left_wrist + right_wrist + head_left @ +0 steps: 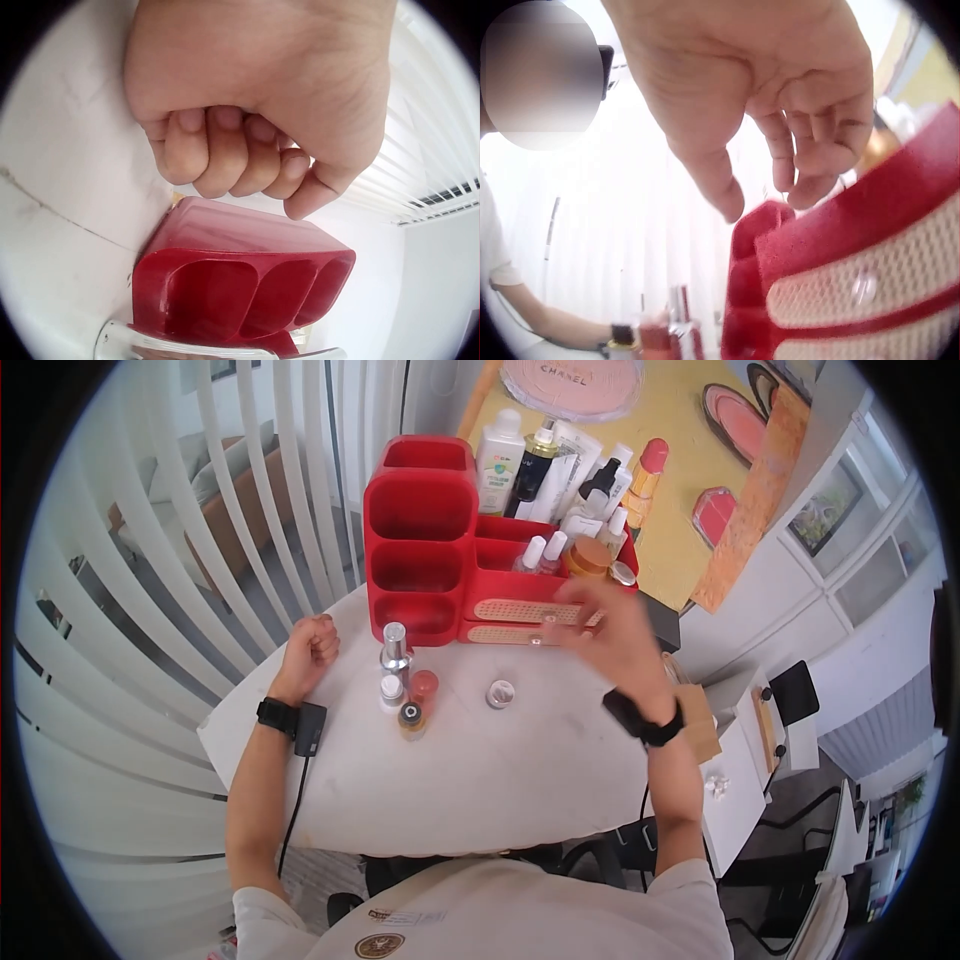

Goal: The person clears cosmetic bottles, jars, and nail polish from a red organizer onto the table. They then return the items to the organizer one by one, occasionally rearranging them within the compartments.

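My left hand (312, 652) is at the table's left side, fingers curled into a fist with nothing in it. In the left wrist view the fist (225, 150) is near the red organizer (225, 259). My right hand (622, 642), slightly blurred, hovers before the right part of the red organizer (415, 490); its fingers are loosely bent and hold nothing. Below it are two drawers with beige woven fronts (510, 610). An amber jar with a brown lid (590, 556) and white-capped bottles (534, 552) stand in the organizer just beyond the fingers.
On the table stand a silver pump bottle (395, 648), a white-capped bottle (391, 692), a pink-red bottle (424, 685) and a black-capped bottle (412, 720). A small round jar (500, 694) is right of them. Tall bottles (500, 460) fill the organizer's back. White blinds (290, 460) hang left.
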Demonstrator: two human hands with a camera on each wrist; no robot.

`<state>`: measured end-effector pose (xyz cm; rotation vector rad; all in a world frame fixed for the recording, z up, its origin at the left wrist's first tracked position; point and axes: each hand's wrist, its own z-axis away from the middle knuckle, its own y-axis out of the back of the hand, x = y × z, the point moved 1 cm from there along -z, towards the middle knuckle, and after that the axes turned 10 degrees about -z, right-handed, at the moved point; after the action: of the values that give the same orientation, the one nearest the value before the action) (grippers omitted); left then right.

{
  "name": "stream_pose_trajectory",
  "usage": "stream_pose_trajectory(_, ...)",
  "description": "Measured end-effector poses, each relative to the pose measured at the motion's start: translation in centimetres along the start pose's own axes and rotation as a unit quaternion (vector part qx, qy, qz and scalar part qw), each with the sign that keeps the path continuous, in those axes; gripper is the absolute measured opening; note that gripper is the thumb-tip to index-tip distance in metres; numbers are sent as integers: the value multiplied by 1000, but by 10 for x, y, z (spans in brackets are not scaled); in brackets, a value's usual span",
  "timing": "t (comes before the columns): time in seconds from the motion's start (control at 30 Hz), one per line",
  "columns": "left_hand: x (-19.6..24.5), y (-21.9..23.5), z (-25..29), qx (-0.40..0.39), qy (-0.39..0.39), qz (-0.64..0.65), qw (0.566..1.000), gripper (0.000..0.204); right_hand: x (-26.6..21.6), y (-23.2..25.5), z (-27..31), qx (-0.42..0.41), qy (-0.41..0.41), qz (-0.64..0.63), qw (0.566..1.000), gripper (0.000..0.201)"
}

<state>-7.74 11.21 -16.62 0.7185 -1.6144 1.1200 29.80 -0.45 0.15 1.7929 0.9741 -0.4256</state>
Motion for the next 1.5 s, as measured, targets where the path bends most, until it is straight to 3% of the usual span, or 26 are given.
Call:
stream_pose_trajectory(0.07,2,-3,0,9,1,17,1000,35,-6,28,-19,128,51,59,989,38)
stream_pose_trajectory(0.17,1,-2,-1,6,-4,14,1000,34,-2,46,-36,148,3,110,983,33)
stream_pose_trajectory(0.3,2,-2,0,15,3,14,1000,34,23,40,-45,97,45,155,982,33)
stream_pose_trajectory(0.57,3,-3,1,5,2,18,1000,33,12,31,-48,124,-57,250,959,37)
stream_pose_trajectory(0.8,1,0,1,2,-1,23,1000,33,17,33,-51,166,-1,209,964,40)
stream_pose_trajectory(0.87,0,-1,1,2,-4,8,1000,33,0,42,-49,209,54,195,957,38)
stream_pose_trajectory(0.97,-8,5,-2,3,-1,9,1000,29,-38,50,-36,237,51,167,956,34)
stream_pose_trajectory(1.03,-3,0,0,6,2,6,1000,29,-59,48,-22,217,35,164,962,35)
stream_pose_trajectory(1.1,-1,-1,1,6,5,1,1000,28,-66,41,-11,162,73,75,981,41)
stream_pose_trajectory(1.13,-1,0,0,7,4,1,1000,28,-66,38,-7,137,50,46,988,48)
stream_pose_trajectory(1.27,1,-2,1,9,-1,5,1000,31,-51,35,2,109,23,38,993,48)
stream_pose_trajectory(1.33,0,-2,0,4,-5,1,1000,31,-45,27,10,-14,4,27,1000,49)
stream_pose_trajectory(1.5,2,-4,1,12,10,-1,1000,30,-27,-16,15,-78,41,3,996,47)
